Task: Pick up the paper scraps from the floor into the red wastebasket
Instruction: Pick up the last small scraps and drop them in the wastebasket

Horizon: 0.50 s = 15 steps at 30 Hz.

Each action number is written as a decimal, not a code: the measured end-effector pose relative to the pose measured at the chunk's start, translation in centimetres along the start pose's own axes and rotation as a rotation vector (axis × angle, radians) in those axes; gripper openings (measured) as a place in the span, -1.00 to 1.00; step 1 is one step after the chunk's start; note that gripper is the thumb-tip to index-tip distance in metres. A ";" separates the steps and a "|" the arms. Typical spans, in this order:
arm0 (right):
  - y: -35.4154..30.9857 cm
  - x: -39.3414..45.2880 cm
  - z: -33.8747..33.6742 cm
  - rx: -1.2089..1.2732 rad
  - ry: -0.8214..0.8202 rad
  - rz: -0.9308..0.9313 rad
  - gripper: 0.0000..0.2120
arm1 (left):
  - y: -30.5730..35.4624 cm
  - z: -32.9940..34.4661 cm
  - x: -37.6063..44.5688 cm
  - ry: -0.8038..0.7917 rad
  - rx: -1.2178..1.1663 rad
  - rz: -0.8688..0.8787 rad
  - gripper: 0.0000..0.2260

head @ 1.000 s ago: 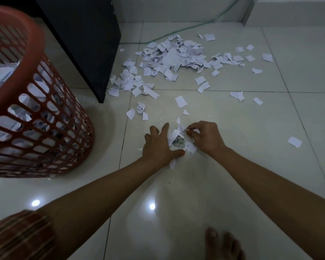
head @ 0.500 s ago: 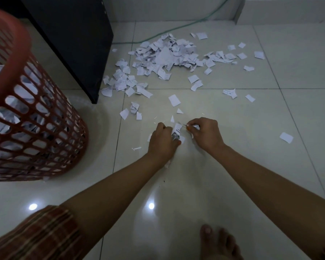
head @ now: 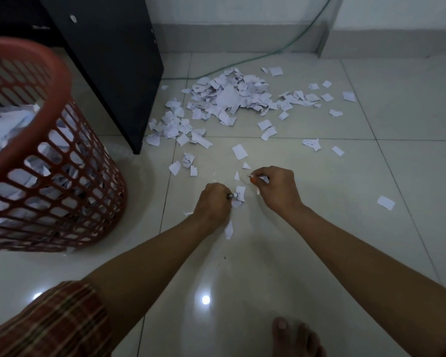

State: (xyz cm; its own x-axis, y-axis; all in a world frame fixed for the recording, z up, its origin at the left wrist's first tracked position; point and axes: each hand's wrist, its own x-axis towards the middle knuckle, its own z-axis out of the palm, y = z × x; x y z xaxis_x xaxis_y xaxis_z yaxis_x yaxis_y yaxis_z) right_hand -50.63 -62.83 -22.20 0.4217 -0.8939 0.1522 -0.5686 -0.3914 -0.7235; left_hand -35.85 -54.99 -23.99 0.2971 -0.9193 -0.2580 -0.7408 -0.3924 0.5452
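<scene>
My left grip (head: 214, 200) clenches crumpled paper scraps (head: 238, 195); my right grip (head: 274, 188) pinches another; I should gather nearby bits before reaching left to the red wastebasket (head: 31, 73)

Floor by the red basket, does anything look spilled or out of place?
Yes. Torn white paper scraps lie strewn over the pale tiled floor, heaped thickest beside the black cabinet. A green cable trails along the wall. The red plastic mesh wastebasket stands upright.
</scene>
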 end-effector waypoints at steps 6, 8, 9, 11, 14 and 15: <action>-3.8 1.3 -1.9 0.076 0.062 0.004 -0.89 | 1.4 -5.5 -1.2 0.040 0.010 0.051 -0.84; -5.5 2.3 -2.7 0.102 0.048 0.023 -0.89 | 2.3 -8.3 -1.5 0.084 0.022 0.092 -0.83; -6.4 2.8 -3.0 0.108 0.040 0.029 -0.89 | 2.7 -9.7 -1.6 0.101 0.038 0.112 -0.82; -8.6 4.0 -3.5 0.105 0.017 0.017 -0.88 | 3.4 -12.9 -2.0 0.137 0.071 0.150 -0.80; -12.0 5.9 -4.1 0.102 -0.017 -0.006 -0.88 | 4.0 -17.3 -2.5 0.191 0.082 0.188 -0.85; -13.5 6.5 -4.3 0.105 -0.026 -0.023 -0.88 | 4.1 -18.9 -2.8 0.208 0.098 0.201 -0.86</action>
State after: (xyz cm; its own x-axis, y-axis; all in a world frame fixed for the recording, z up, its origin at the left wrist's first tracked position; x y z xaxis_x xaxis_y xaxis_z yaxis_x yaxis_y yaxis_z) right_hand -43.28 -64.35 -8.56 0.4528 -0.8784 0.1529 -0.4822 -0.3855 -0.7867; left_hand -28.35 -54.55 -5.94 0.2479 -0.9686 0.0217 -0.8491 -0.2064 0.4863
